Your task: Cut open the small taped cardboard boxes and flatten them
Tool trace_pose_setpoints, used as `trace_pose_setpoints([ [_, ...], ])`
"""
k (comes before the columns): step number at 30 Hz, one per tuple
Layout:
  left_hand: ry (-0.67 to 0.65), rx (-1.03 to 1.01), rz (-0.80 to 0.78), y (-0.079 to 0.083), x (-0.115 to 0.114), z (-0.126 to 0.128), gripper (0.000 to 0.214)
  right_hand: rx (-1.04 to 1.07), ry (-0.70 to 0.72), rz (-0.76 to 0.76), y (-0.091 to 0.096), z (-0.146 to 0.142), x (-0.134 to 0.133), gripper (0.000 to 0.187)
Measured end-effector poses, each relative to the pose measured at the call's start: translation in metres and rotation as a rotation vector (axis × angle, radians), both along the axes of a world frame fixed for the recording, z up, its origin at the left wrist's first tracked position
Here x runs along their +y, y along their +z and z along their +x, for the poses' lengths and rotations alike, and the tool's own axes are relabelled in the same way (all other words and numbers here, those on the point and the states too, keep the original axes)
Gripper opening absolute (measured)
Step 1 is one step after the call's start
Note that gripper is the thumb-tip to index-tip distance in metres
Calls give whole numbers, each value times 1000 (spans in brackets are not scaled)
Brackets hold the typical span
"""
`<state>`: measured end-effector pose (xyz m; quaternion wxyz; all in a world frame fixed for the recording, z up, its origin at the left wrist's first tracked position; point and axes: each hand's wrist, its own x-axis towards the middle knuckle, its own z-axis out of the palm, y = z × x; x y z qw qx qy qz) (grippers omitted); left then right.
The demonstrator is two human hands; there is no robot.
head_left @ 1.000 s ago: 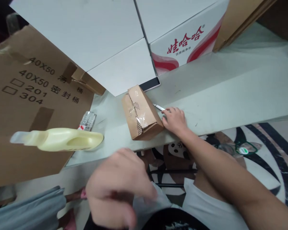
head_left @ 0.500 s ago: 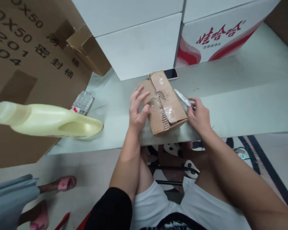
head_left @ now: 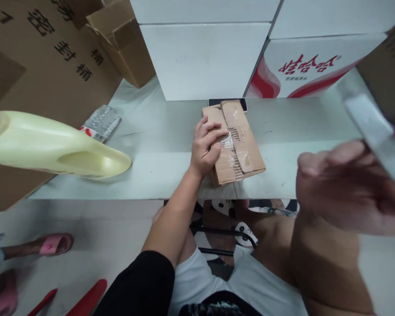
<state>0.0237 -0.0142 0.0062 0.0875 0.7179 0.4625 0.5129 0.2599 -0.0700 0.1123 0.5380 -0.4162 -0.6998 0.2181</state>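
Observation:
A small taped cardboard box lies on the table's pale green cover, near its front edge. My left hand rests on the left part of its top, fingers extended and slightly apart, the thumb lying beside them. Out to the right, lifted close to the camera and away from the box, my right hand is closed around a slim white box cutter. Both are smeared by motion, and part of that hand runs out of the frame. Behind the box a dark-screened phone shows partly.
A yellow bottle juts in from the left, with a clear plastic package beyond it. White cartons stand stacked at the back. An opened brown carton is at the back left. Another person's pink slipper shows on the floor.
My right hand has risen from beside the box to the right and toward the camera, carrying the box cutter. My left hand has settled farther onto the box top. The view has shifted.

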Motion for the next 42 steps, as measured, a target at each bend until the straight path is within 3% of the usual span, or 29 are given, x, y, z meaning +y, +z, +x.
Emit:
trace_pose_setpoints([
  [2,39,-4,7,0,0,7,37,127,-128,88,-6,-5,-3,31],
  [7,77,-13,-6,-1,-2,17,36,172,-294,72,-17,-13,0,15],
  [9,75,-41,4,-2,-1,18,37,201,-279,77,-15,-14,1,14],
  [15,80,-64,9,0,2,19,46,120,-187,-100,-23,-13,4,51],
  [18,73,-68,29,3,-2,17,48,41,-121,-124,-31,-11,7,40],
  [23,185,-219,219,14,-23,20,55,-177,-34,-84,-43,-6,15,19],
  [25,165,-167,176,18,-32,23,62,-199,-10,-102,-48,-5,18,19],
  [28,33,-17,79,21,-38,25,65,-165,-17,-149,-54,-3,22,29],
  [32,-121,90,158,16,-39,25,47,-143,-20,-153,-60,-4,25,31],
  [38,5,41,223,6,-43,35,44,-77,-57,-37,-69,-6,27,26],
  [42,68,38,196,5,-46,43,50,115,-223,53,-59,-4,13,18],
])
